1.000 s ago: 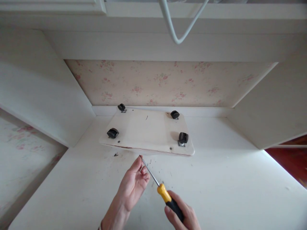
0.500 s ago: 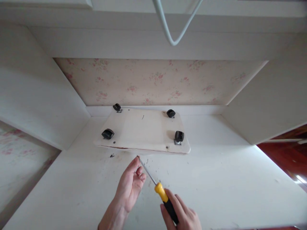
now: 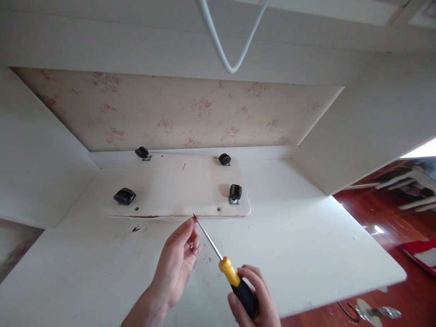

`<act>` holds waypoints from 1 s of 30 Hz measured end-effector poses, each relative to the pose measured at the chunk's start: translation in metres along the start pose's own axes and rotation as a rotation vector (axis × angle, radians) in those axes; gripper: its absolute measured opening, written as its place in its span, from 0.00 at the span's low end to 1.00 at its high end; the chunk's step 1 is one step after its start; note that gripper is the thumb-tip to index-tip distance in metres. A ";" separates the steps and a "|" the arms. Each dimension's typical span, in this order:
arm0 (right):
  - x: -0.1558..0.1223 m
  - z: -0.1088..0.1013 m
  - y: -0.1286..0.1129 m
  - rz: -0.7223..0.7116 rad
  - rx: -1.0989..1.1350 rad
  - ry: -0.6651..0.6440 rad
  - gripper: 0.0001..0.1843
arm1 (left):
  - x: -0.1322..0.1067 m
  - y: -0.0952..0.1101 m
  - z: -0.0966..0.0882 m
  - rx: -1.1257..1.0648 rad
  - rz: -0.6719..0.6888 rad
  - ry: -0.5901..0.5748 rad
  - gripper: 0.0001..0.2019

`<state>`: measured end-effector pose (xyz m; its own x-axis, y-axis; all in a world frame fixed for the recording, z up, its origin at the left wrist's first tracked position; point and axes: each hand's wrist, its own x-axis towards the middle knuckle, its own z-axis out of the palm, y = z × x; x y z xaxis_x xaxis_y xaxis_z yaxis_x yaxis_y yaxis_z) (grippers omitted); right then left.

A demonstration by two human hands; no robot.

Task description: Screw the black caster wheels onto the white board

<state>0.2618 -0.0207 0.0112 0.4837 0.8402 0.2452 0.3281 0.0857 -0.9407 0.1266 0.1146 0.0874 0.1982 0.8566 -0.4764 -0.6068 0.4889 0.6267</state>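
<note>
My right hand is wrapped around the yellow and black handle of a screwdriver, whose shaft slants up and left. At its tip, my left hand pinches a small dark screw between thumb and fingertips. Both hands are in front of a white board with rounded corners. Several black caster wheels stand up from its corners, among them the near left caster and the near right caster. A thin dark piece, perhaps another screw, lies on the board.
The board lies on a white desktop, with small dark pieces left of my hands. White side panels and floral wallpaper enclose the back. A pale cable hangs overhead. Red-brown floor shows at right.
The view has turned rightward, so the board appears further left and more floor shows. The screw at the screwdriver tip now appears at the board's front edge. Both hands keep their grips.
</note>
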 end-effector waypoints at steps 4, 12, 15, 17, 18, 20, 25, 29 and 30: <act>0.019 -0.017 -0.016 0.273 0.344 0.152 0.14 | 0.002 -0.005 0.006 0.244 0.012 -0.018 0.18; 0.124 -0.094 -0.042 0.231 0.511 0.586 0.15 | 0.038 -0.026 0.016 1.519 1.106 -0.389 0.07; 0.153 -0.103 -0.052 0.055 0.384 0.637 0.12 | 0.056 -0.032 0.020 1.699 1.323 -0.368 0.07; 0.165 -0.101 -0.059 -0.036 0.262 0.596 0.10 | 0.065 -0.033 0.023 1.765 1.350 -0.356 0.08; 0.170 -0.099 -0.061 -0.064 0.210 0.565 0.10 | 0.068 -0.033 0.025 1.791 1.348 -0.358 0.09; 0.178 -0.093 -0.066 -0.082 0.134 0.484 0.10 | 0.072 -0.034 0.027 1.830 1.331 -0.374 0.10; 0.195 -0.078 -0.074 -0.092 0.033 0.327 0.12 | 0.079 -0.037 0.028 1.869 1.286 -0.402 0.14; 0.206 -0.070 -0.079 -0.064 -0.056 0.246 0.14 | 0.080 -0.038 0.028 1.879 1.257 -0.411 0.14; 0.207 -0.069 -0.080 -0.059 -0.079 0.236 0.14 | 0.080 -0.038 0.029 1.882 1.253 -0.410 0.14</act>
<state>0.3917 0.1099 0.1532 0.6348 0.6861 0.3554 0.4192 0.0805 -0.9043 0.1872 0.1697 0.0432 0.6650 0.6118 0.4283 0.5886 -0.7824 0.2036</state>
